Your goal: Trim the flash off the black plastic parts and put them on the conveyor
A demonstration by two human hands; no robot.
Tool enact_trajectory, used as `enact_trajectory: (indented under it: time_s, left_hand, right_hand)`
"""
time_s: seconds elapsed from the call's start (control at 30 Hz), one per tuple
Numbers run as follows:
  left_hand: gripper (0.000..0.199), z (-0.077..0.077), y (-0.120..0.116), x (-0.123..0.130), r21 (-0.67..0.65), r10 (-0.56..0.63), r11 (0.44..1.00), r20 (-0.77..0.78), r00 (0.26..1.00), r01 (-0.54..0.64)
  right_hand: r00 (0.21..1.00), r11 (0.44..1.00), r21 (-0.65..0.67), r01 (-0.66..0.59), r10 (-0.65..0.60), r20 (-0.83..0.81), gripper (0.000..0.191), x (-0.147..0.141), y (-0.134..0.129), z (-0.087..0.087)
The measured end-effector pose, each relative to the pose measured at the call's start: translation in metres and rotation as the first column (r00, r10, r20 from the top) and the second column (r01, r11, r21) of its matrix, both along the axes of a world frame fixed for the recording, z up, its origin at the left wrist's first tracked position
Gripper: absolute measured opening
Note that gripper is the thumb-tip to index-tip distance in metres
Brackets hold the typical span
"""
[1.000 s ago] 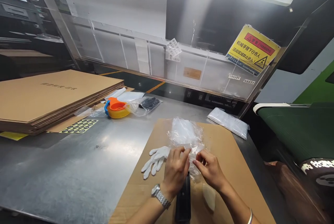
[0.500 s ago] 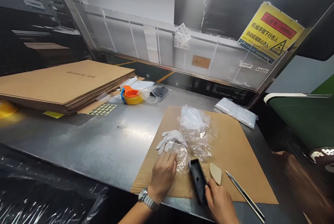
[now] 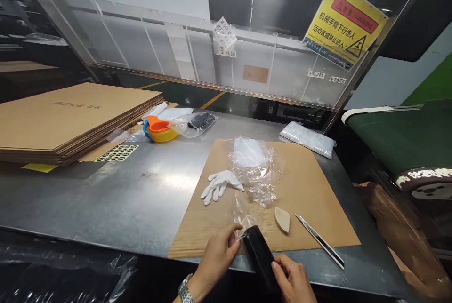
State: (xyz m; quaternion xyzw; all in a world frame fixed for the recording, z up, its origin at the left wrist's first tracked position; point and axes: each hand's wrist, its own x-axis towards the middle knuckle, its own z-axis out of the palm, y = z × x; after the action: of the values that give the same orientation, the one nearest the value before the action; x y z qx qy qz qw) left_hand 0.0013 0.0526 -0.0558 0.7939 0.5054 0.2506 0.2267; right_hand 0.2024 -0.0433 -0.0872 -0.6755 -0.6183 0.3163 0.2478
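Note:
My right hand (image 3: 291,277) grips the lower end of a black box-shaped part (image 3: 259,253), its smooth side up, near the table's front edge. My left hand (image 3: 221,251) pinches a small clear plastic bag (image 3: 245,220) beside the part's upper end. A white glove (image 3: 221,185) lies on the cardboard sheet (image 3: 303,180) beyond my left hand. Right of the bag lie a beige rounded piece (image 3: 282,220) and a slim cutter knife (image 3: 321,242). Crumpled clear bags (image 3: 261,192) and a white wrapped packet (image 3: 249,152) rest farther back.
Stacked cardboard (image 3: 70,115) fills the table's left back. Near it are a sticker sheet (image 3: 117,152), tape rolls (image 3: 161,133) and a bagged black item (image 3: 203,122). A white packet (image 3: 308,139) lies at the right back, beside a green conveyor (image 3: 399,138).
The black part has turned from its hollow side to its smooth side. My left hand has drawn back with the clear bag, away from the glove. The camera view has shifted.

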Motion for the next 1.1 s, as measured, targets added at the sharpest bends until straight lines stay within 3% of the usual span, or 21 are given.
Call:
enact_trajectory:
  time_s: [0.13, 0.27, 0.33, 0.47, 0.53, 0.67, 0.73, 0.83, 0.97, 1.03, 1.1]
  left_hand:
    - [0.032, -0.006, -0.017, 0.009, 0.112, -0.013, 0.994, -0.029, 1.000, 0.017]
    - [0.027, -0.008, -0.032, 0.020, 0.253, -0.113, 0.959, -0.076, 0.991, 0.128]
    - [0.024, -0.003, -0.035, 0.021, 0.301, -0.150, 0.938, -0.093, 0.984, 0.171]
    - [0.024, 0.021, -0.030, 0.021, 0.440, -0.107, 0.889, -0.076, 0.991, 0.130]
    - [0.021, 0.031, -0.029, 0.024, 0.516, -0.145, 0.842, -0.068, 0.987, 0.160]
    - [0.021, 0.039, -0.039, 0.036, 0.628, -0.337, 0.687, -0.171, 0.926, 0.366]
    - [0.021, 0.042, -0.044, 0.041, 0.616, -0.389, 0.659, -0.212, 0.896, 0.432]
    - [0.023, 0.054, -0.044, 0.050, 0.544, -0.422, 0.704, -0.198, 0.885, 0.457]
    - [0.029, 0.076, -0.035, 0.064, 0.332, -0.394, 0.832, -0.213, 0.894, 0.445]
    - [0.029, 0.086, -0.031, 0.072, 0.247, -0.418, 0.852, -0.210, 0.884, 0.461]
    - [0.026, 0.095, -0.030, 0.079, 0.195, -0.500, 0.834, -0.130, 0.856, 0.516]
  right_hand:
    - [0.996, 0.998, 0.062, 0.021, -0.026, 0.082, 0.029, -0.007, -0.004, -0.003]
    - [0.997, 0.995, 0.100, 0.001, -0.009, 0.081, 0.032, -0.017, -0.002, 0.001]
    - [0.997, 0.995, 0.096, 0.026, -0.032, 0.067, 0.039, -0.018, 0.001, 0.007]
    - [0.979, 0.992, 0.000, 0.126, -0.125, -0.160, 0.042, -0.015, 0.003, 0.024]
    - [0.968, 0.989, -0.006, 0.151, -0.149, -0.204, 0.043, -0.014, 0.002, 0.033]
    - [0.981, 0.984, 0.149, 0.094, -0.117, 0.157, 0.049, -0.011, -0.003, 0.050]
    - [0.925, 0.985, 0.169, 0.040, -0.100, 0.365, 0.047, -0.008, -0.007, 0.059]
    - [0.874, 0.997, 0.075, 0.013, -0.048, 0.484, 0.034, -0.001, -0.011, 0.080]
    - [0.909, 0.999, 0.011, 0.035, -0.036, 0.414, 0.030, 0.019, -0.018, 0.114]
    - [0.963, 0.999, -0.022, 0.031, -0.024, 0.269, 0.031, 0.033, -0.024, 0.129]
    - [0.995, 0.996, -0.088, 0.033, -0.041, -0.086, 0.032, 0.047, -0.031, 0.138]
